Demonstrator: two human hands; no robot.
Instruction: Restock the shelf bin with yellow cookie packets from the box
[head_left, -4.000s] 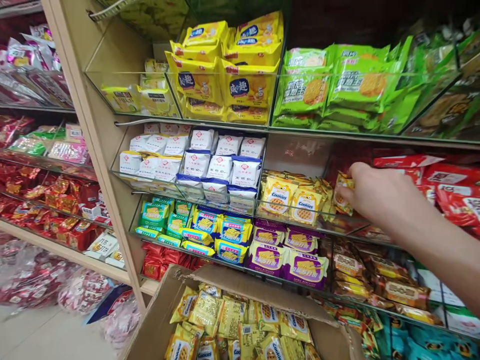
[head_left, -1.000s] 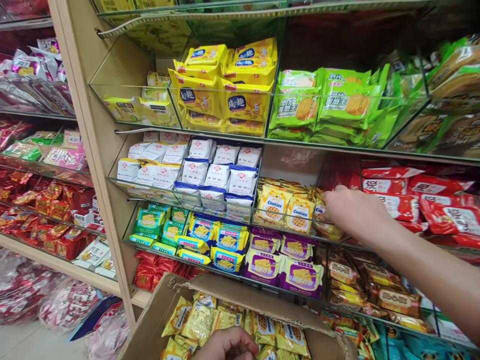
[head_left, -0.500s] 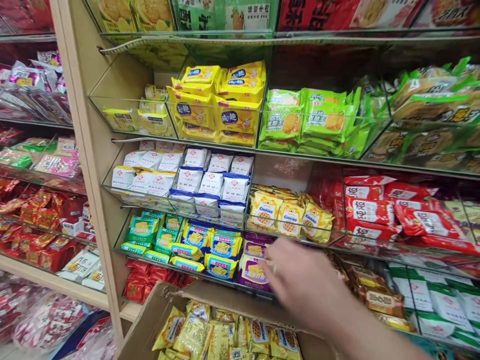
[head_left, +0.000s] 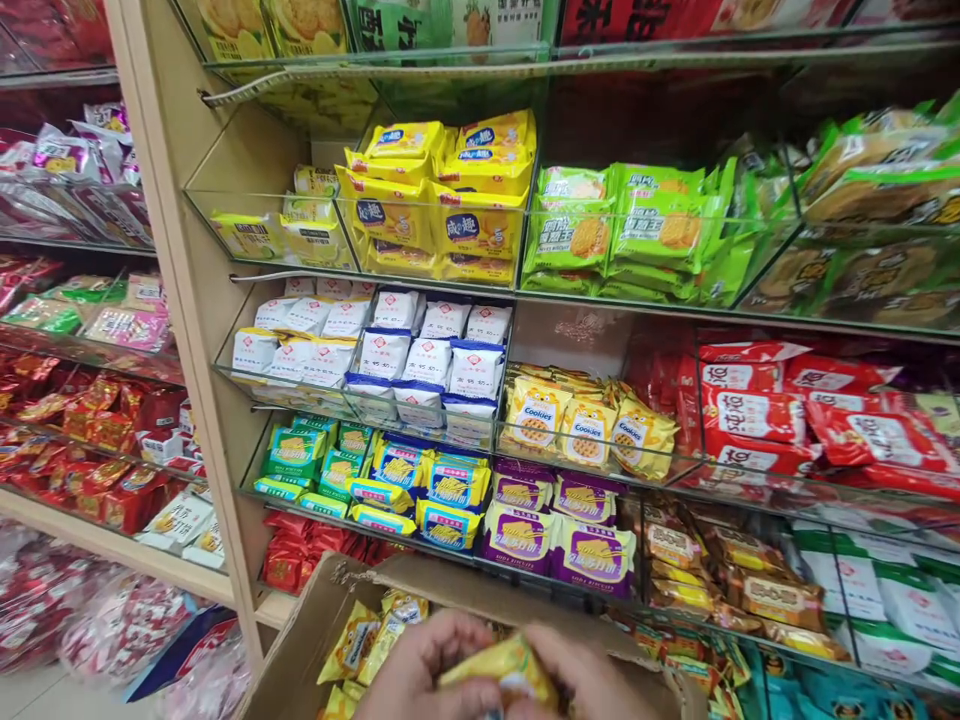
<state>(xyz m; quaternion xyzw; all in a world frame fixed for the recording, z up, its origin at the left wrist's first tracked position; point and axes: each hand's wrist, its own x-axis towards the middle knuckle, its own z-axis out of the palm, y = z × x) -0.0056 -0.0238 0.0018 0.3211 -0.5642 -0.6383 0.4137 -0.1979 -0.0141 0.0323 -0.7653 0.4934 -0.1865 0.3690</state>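
- A yellow cookie packet [head_left: 504,672] is pinched between the left hand [head_left: 420,675] and the right hand [head_left: 592,680], directly over the open cardboard box [head_left: 300,650].
- Only a fingertip grip is seen; the slick wrapper could be squeezed out and dropped.
- Above the hands, the "Cookies" bin [head_left: 585,430] is already crowded; front packets could be pushed over its low glass lip [head_left: 600,466].
- Beside the left hand, loose packets [head_left: 360,640] could be crushed.

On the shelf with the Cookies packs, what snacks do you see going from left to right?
White packs with blue ends → yellow Cookies packs → red packs.
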